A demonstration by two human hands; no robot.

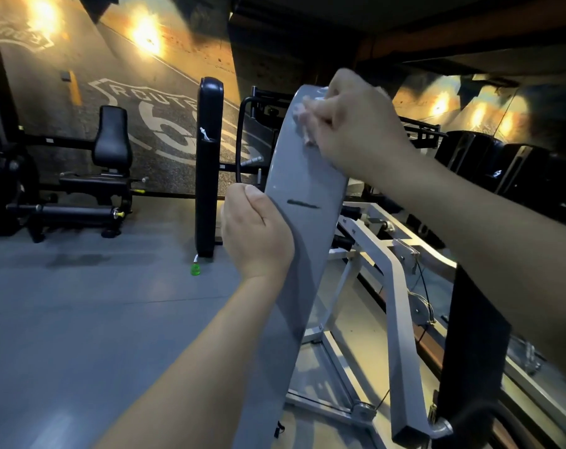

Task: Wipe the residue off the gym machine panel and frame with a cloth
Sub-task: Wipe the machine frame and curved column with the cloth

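I observe the right hand (353,124) pinching the cloth (305,119) high on the grey panel (307,176); the left hand (255,228) is curled round its left edge.

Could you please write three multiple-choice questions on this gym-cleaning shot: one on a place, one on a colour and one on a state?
1. Where on the grey panel is the cloth held?
A. near its top end
B. at its foot by the floor
C. on the dark streak halfway down

2. What colour is the small object on the floor at the base of the upright black pad?
A. red
B. green
C. blue

3. What is the left hand doing?
A. hanging free at the side
B. gripping the panel's left edge
C. holding a spray bottle

Answers:
1 A: the right hand holds the cloth against the panel's upper end, above the streak.
2 B: the object is bright green against the grey floor.
3 B: the thumb and fingers are curled round the panel's edge.
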